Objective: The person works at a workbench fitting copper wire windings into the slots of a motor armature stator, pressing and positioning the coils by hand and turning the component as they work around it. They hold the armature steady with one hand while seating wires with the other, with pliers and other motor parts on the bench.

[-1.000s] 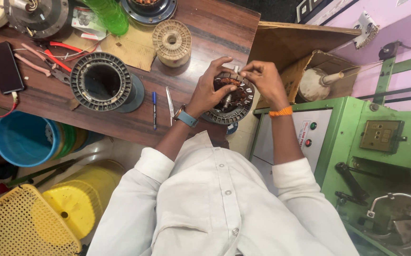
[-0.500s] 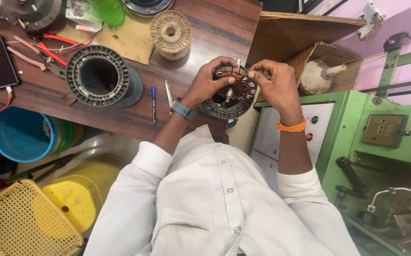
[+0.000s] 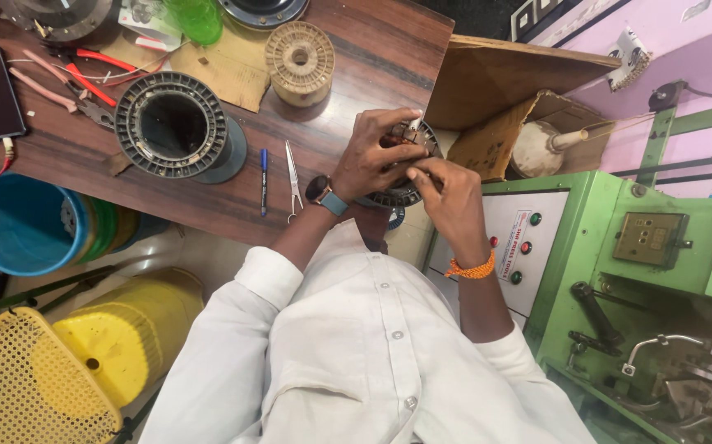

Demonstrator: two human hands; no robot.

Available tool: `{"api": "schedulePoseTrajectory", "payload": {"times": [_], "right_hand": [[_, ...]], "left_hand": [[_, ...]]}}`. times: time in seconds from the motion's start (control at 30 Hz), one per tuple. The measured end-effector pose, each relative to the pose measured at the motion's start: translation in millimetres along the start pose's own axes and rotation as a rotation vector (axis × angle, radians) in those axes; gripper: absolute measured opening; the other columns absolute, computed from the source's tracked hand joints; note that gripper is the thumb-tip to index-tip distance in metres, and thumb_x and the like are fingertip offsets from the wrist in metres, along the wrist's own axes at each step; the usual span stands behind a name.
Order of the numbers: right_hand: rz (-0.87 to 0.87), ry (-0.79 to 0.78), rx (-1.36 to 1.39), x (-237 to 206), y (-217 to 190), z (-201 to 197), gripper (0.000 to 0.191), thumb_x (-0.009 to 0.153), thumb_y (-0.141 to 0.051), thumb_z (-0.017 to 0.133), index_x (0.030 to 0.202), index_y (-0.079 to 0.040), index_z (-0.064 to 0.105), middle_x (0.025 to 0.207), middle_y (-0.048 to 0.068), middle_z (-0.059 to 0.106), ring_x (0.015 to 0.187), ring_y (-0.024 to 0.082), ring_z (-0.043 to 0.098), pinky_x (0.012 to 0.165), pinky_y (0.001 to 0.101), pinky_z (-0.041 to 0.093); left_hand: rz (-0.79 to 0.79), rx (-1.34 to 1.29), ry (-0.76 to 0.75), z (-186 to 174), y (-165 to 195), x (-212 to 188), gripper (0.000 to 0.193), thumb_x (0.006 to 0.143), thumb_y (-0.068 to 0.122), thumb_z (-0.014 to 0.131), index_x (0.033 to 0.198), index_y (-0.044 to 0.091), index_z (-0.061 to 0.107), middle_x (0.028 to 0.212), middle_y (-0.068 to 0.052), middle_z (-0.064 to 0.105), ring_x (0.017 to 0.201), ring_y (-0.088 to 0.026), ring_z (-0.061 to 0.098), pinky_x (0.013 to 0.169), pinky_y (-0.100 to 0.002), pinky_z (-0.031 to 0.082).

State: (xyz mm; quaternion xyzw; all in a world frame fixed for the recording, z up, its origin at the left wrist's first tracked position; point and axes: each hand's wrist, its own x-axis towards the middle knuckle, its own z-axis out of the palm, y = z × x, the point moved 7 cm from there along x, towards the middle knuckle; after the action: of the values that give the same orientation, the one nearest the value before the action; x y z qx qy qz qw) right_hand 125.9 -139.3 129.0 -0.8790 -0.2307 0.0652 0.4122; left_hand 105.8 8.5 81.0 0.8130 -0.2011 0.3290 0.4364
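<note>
Dark metal motor ring (image 3: 401,196) sits at the tabletop (image 3: 356,49) edge. The left hand (image 3: 372,156) grips its top. The right hand (image 3: 450,197) pinches it too.

Left of the small stator (image 3: 405,193), scissors (image 3: 292,177) and a pen (image 3: 264,181) lie on bare wooden table (image 3: 347,49); beyond them the large stator (image 3: 172,125) blocks passage; a green machine (image 3: 619,271) crowds its right.

Right hand (image 3: 453,197) dropped below the stator (image 3: 401,168).

Both forearms reach up toward the frame's centre top. The left hand (image 3: 376,156) curls its fingers closed in a grip; the right hand (image 3: 446,197) pinches just beside it, touching.
</note>
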Motion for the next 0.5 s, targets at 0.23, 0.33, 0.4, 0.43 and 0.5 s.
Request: {"api": "schedulePoseTrajectory", "payload": {"times": [0.23, 0.33, 0.4, 0.43, 0.5], "right_hand": [[-0.077, 0.007, -0.049, 22, -2, -19, 0.016, 0.09, -0.012, 0.079, 0.098, 0.001, 0.075, 0.081, 0.012, 0.069, 0.066, 0.017, 0.061, 0.061, 0.0319, 0.047], [-0.131, 0.048, -0.045, 43, 0, -21, 0.013, 0.09, -0.009, 0.079, 0.097, 0.002, 0.074, 0.082, 0.012, 0.069, 0.068, 0.015, 0.061, 0.063, 0.0308, 0.048], [-0.123, 0.035, -0.002, 58, 4, -17, 0.012, 0.09, -0.008, 0.079, 0.096, 0.002, 0.074, 0.081, 0.01, 0.069, 0.069, 0.012, 0.061, 0.063, 0.0299, 0.048], [-0.095, 0.014, 0.029, 66, 8, -13, 0.012, 0.089, -0.007, 0.079, 0.095, 0.002, 0.074, 0.08, 0.01, 0.069, 0.068, 0.011, 0.061, 0.063, 0.0295, 0.048], [-0.029, -0.04, 0.074, 82, 16, -5, 0.01, 0.089, -0.006, 0.079, 0.094, 0.001, 0.075, 0.076, 0.008, 0.069, 0.067, 0.009, 0.06, 0.061, 0.0282, 0.048]], "left_hand": [[-0.273, -0.255, 0.164, 5, -13, -9, 0.017, 0.087, 0.005, 0.08, 0.089, 0.006, 0.064, 0.15, -0.012, 0.045, 0.125, -0.023, 0.058, 0.105, -0.037, 0.054], [-0.281, -0.234, 0.2, 3, -13, -9, 0.019, 0.081, -0.001, 0.073, 0.081, 0.002, 0.055, 0.152, -0.016, 0.044, 0.124, -0.027, 0.057, 0.106, -0.038, 0.052], [-0.362, -0.269, 0.211, 5, -17, -9, 0.018, 0.082, -0.001, 0.072, 0.082, 0.002, 0.054, 0.155, -0.016, 0.044, 0.121, -0.025, 0.061, 0.105, -0.037, 0.054], [-0.403, -0.285, 0.219, 5, -19, -9, 0.018, 0.083, -0.001, 0.071, 0.082, 0.002, 0.053, 0.157, -0.016, 0.044, 0.12, -0.024, 0.063, 0.105, -0.036, 0.055], [-0.418, -0.281, 0.204, 6, -21, -6, 0.017, 0.083, 0.0, 0.071, 0.083, 0.002, 0.054, 0.157, -0.017, 0.043, 0.12, -0.024, 0.064, 0.103, -0.036, 0.055]]}}
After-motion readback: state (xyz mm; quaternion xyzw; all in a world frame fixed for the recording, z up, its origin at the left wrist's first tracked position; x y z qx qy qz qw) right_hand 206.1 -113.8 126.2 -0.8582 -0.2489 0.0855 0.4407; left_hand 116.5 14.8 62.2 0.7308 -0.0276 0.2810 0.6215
